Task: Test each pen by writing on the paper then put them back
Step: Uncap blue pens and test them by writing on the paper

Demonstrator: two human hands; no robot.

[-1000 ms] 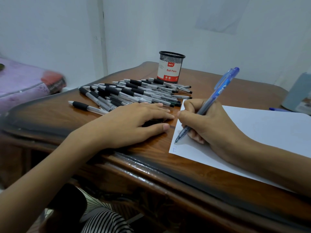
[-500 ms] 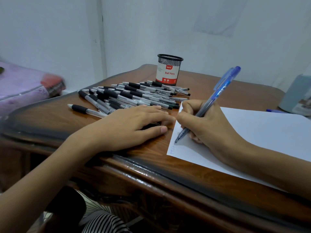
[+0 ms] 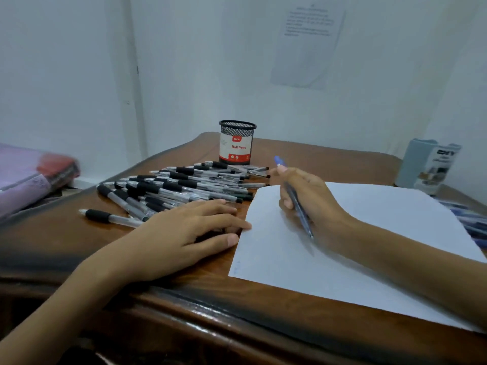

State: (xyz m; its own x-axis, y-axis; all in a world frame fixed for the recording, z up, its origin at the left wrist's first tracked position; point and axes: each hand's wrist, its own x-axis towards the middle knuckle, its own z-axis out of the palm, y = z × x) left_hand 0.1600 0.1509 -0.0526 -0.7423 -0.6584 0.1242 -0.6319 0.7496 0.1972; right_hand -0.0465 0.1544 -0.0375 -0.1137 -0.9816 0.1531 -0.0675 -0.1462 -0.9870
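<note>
My right hand grips a blue pen, lifted off the white paper; the pen's tip points back toward me and its cap end points away. Faint blue marks sit at the paper's near left corner. My left hand rests flat on the table with its fingertips at the paper's left edge. A pile of several black-grip pens lies beyond it. One black-grip pen lies apart at the left. The mesh pen cup labelled Ball Pens stands behind the pile.
A pale blue box stands at the table's far right, with several blue pens lying beside the paper's right edge. A pink bundle lies off the table to the left. White walls close in behind.
My right hand has lifted from the paper's near corner and moved away, turning the blue pen so its tip faces me. The view has tilted up. My left hand has stayed put.
</note>
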